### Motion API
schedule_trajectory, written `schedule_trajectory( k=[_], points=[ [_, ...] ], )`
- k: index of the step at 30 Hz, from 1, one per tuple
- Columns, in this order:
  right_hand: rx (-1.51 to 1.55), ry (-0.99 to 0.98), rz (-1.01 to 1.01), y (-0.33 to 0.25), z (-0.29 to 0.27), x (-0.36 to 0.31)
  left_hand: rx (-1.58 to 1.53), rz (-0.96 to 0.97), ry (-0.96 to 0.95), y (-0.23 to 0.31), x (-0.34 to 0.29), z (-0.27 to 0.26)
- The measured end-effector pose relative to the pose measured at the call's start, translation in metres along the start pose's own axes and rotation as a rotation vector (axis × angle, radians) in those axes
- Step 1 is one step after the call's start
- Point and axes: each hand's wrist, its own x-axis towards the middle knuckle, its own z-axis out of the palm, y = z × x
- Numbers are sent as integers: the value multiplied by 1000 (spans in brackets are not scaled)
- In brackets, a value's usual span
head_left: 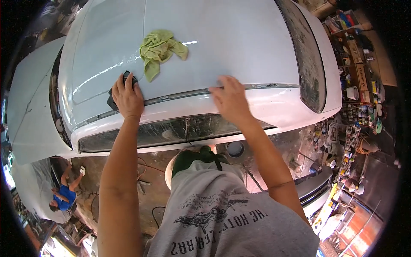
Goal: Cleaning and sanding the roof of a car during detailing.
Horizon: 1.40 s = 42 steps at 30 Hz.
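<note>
I lean over the white roof (pixel 222 38) of a car. My left hand (pixel 128 97) rests near the roof's close edge, fingers bent over a black pad (pixel 112 101) that shows on both sides of them. What kind of pad it is, I cannot make out. Smeared by motion, my right hand (pixel 232 100) is over the groove (pixel 180 95) running along that edge. Its fingertips are too blurred to show whether they grip anything. A crumpled yellow-green cloth (pixel 159 49) lies on the roof beyond my left hand.
Dusty side windows (pixel 162 132) lie below the roof edge. Behind me stands a grey bucket (pixel 235 149). A person in blue (pixel 65 198) is low beside a covered car at lower left. Crowded shelves (pixel 353 55) line the right side.
</note>
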Motion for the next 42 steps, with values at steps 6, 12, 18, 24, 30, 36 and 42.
schedule_trajectory(
  k=[6, 12, 18, 24, 30, 36, 42],
  points=[
    [59, -35, -152, -52, 51, 20, -8, 6, 0, 3, 2, 0],
    [108, -5, -93, -32, 45, 17, -11, -8, -6, 0, 0, 0],
    [50, 100, -39, -30, 27, 12, -39, 16, 7, -1, 1, -2],
    [43, -83, -192, -93, 58, 38, -18, 9, 6, 3, 2, -1],
    [27, -124, -129, -94, 61, 39, -31, -13, -5, 2, 1, -2],
    [-52, -249, -80, -72, 46, 46, -50, -21, -13, 1, 1, -3],
    [-131, -328, 1, -37, 14, 41, -74, -12, -8, 0, 0, -4]
  ],
)
